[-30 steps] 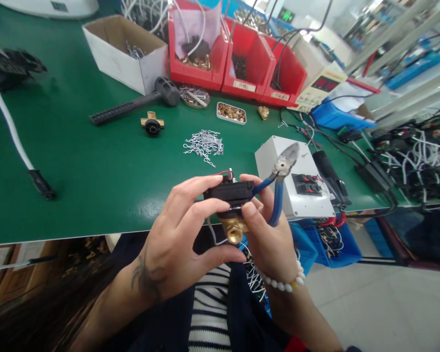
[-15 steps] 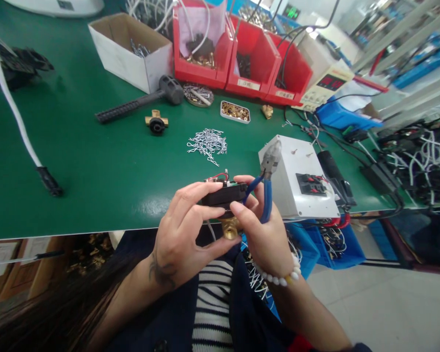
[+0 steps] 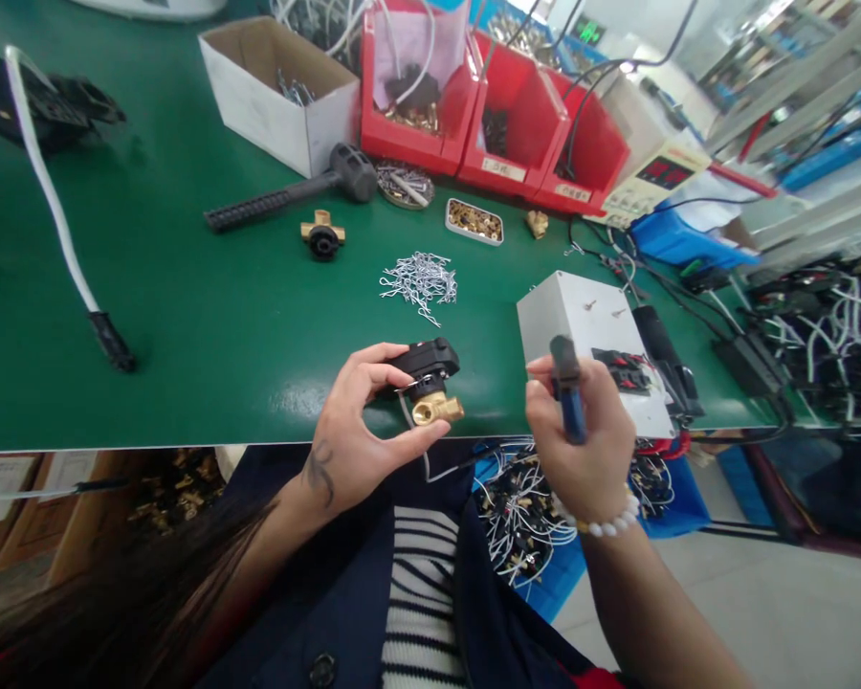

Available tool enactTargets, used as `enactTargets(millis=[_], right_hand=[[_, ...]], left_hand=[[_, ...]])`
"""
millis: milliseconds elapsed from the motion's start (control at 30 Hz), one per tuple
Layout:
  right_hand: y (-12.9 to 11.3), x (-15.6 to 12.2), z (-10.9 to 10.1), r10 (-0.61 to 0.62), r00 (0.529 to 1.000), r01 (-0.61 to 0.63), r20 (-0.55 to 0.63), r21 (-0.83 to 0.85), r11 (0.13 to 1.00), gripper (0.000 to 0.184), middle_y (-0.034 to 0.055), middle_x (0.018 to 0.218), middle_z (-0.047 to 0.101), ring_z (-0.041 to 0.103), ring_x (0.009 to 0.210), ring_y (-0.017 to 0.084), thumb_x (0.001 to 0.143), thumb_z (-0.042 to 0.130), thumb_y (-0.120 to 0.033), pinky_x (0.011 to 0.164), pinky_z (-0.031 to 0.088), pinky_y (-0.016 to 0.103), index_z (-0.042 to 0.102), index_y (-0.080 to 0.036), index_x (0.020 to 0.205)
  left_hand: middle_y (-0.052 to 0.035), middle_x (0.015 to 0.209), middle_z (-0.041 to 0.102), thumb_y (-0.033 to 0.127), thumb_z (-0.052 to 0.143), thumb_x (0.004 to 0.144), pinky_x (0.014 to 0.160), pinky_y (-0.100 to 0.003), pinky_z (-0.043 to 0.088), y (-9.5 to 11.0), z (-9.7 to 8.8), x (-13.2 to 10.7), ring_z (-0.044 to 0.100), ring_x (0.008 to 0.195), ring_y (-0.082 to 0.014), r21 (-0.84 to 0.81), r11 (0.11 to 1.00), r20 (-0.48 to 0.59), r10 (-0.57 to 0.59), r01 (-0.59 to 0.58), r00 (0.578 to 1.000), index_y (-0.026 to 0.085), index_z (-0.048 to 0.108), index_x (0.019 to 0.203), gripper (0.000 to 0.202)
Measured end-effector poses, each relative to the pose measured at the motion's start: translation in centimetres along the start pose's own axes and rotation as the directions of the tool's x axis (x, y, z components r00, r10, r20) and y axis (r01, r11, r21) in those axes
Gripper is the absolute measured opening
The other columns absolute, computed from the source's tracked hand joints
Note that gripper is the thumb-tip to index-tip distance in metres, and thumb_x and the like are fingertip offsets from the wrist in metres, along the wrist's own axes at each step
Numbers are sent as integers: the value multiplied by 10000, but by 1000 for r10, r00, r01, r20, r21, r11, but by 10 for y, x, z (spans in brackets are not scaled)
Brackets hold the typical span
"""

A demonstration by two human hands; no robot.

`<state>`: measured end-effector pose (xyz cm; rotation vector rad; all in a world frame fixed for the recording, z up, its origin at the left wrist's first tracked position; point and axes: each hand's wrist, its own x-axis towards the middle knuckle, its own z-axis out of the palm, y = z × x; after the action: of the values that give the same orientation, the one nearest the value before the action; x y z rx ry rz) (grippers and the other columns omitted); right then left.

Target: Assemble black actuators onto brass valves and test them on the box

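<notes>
My left hand (image 3: 355,431) holds a small valve part (image 3: 427,381) with a black top and a brass fitting, just above the near edge of the green table (image 3: 208,325). A thin wire hangs from the part toward my lap. My right hand (image 3: 581,440) is closed round blue-handled pliers (image 3: 568,397), a hand's width to the right of the valve part, in front of a white switch box (image 3: 581,330).
A heap of small wire clips (image 3: 420,279) lies mid-table. Behind it are a black mallet (image 3: 294,191), a brass-and-black fitting (image 3: 322,237), a tin of brass bits (image 3: 474,220), a cardboard box (image 3: 279,91) and red bins (image 3: 502,115). A blue crate of wires (image 3: 538,517) sits below.
My hands have parted: the right one drew the pliers away to the right, off the valve part. The left hand now holds the part alone, turned so that its brass fitting points right.
</notes>
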<state>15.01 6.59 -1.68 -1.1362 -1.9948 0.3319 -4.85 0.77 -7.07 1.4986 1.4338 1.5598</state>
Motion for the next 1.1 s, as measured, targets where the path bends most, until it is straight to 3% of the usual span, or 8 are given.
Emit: enactTargets(millis=[233,433,567,633,733,800,900,1100], right_hand=[[0,16,-12,-213,904,315,372,-242,918,226,28,760,609,558,612,146,839,498,-53,540,442,279,630,-168,981],[-9,23,-21,-133,976,169,170,-215,962,216,2,771,625,552,584,129,834,546,-84,564,458,273,615,-207,998],[-7,22,-20,-90,854,242,513,-238,941,236,37,800,656,609,632,167,796,551,-88,552,462,293,643,-182,991],[-6,22,-22,-86,891,195,446,-205,959,230,30,818,659,609,651,157,820,556,-100,577,476,285,637,-186,1017],[-6,19,-21,-110,984,132,140,-163,978,192,16,827,648,576,648,131,863,551,-114,608,478,262,604,-200,1026],[-4,18,-17,-170,965,212,197,-214,954,175,19,785,635,554,610,135,861,517,-99,571,452,268,605,-196,978],[-3,18,-10,-204,851,365,485,-266,892,224,35,751,633,555,581,152,837,473,-75,520,411,280,634,-180,951],[-6,18,-9,-141,944,209,299,-208,956,207,29,795,635,562,619,137,844,502,-94,562,444,264,617,-177,996]], left_hand=[[-111,1286,589,283,860,715,892,-381,552,-2,-1,-1,594,1205,-250,-35,999,8,0,1,1000,184,576,989,407],[-108,1289,589,293,873,703,889,-387,549,-2,-2,0,593,1209,-253,-61,998,2,-33,33,999,186,576,960,407],[-109,1288,585,288,872,702,908,-422,540,-3,-2,0,599,1199,-262,-53,998,5,-12,12,1000,187,569,957,408],[-106,1284,586,286,872,701,896,-421,542,-3,-2,0,601,1194,-263,-52,999,7,-9,9,1000,190,565,951,407],[-107,1290,586,292,869,707,873,-408,551,-3,-2,-1,602,1193,-261,-52,999,13,-13,13,1000,192,563,948,402],[-115,1289,588,293,866,709,887,-422,552,-3,-3,-1,600,1197,-265,-39,999,12,3,-3,1000,190,563,955,403],[-123,1274,594,274,867,706,964,-477,530,-4,-3,-1,600,1193,-265,-6,999,14,48,-47,999,183,558,968,415],[-123,1276,588,280,864,711,927,-459,555,-5,-1,0,602,1190,-265,-11,999,12,37,-37,999,182,559,959,405]])
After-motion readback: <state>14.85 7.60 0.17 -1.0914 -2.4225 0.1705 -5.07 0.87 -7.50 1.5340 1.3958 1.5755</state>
